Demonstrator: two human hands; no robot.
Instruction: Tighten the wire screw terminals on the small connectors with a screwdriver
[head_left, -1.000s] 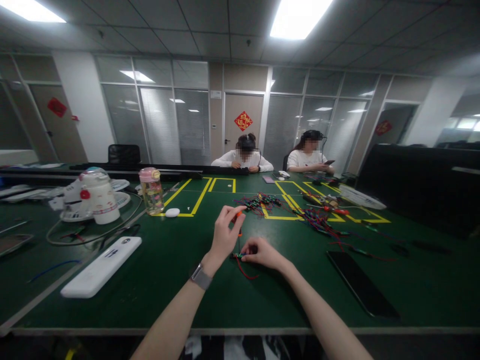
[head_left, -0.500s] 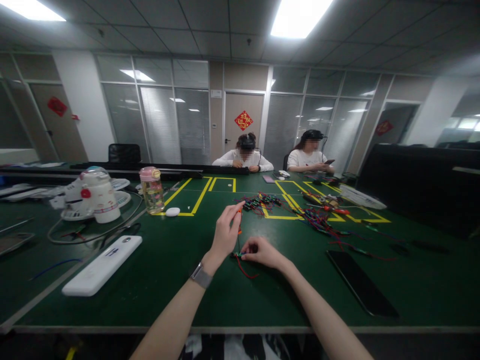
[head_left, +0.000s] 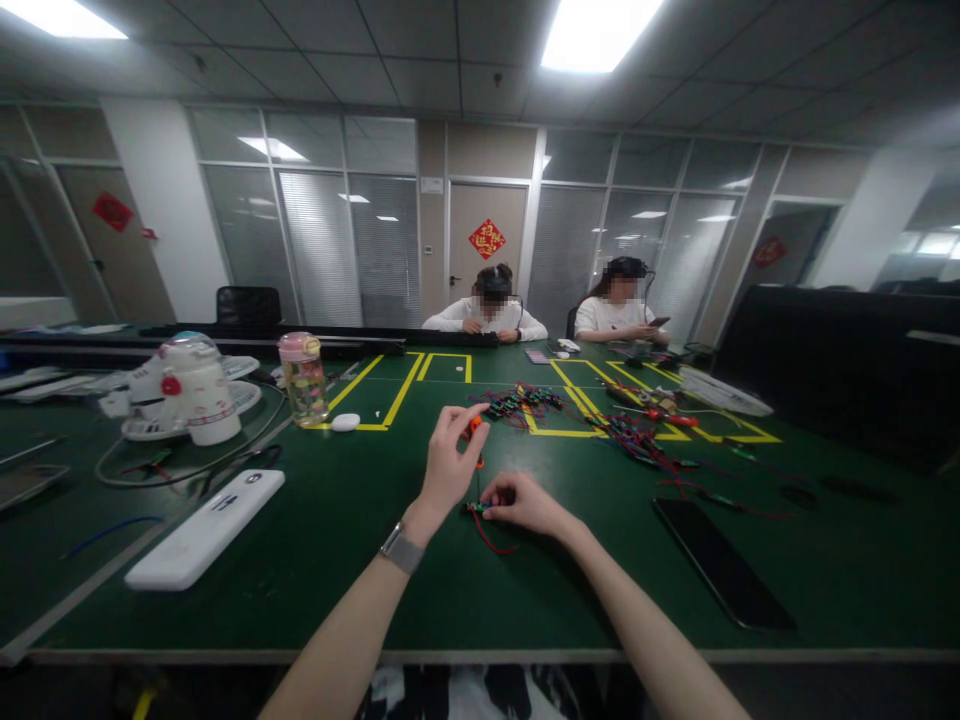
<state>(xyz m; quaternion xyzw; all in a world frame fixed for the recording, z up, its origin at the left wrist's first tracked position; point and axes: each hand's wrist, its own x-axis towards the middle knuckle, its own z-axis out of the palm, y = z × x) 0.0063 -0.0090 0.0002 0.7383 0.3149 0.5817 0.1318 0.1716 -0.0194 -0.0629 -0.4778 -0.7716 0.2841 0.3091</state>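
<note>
An orange-handled screwdriver (head_left: 477, 427) stands upright in the fingers of my left hand (head_left: 455, 450), its thin shaft pointing down. The shaft's lower end meets a small green connector (head_left: 475, 508) on the green table. Pinched at the connector's right side are the fingers of my right hand (head_left: 521, 502). A red wire (head_left: 491, 537) curves away from the connector toward the table's front. Beyond my hands lies a pile of similar connectors with wires (head_left: 525, 400), and a second tangle (head_left: 637, 440) spreads to the right.
A black phone (head_left: 720, 562) lies at the right, a white power bank (head_left: 206, 530) at the left. Further left stand a pink-lidded bottle (head_left: 304, 382) and a white bottle (head_left: 206, 395). Two people sit across the table (head_left: 337, 620). Yellow tape marks its surface.
The fingers of my left hand have shifted around the orange handle, which has turned slightly. My right hand stays at the connector.
</note>
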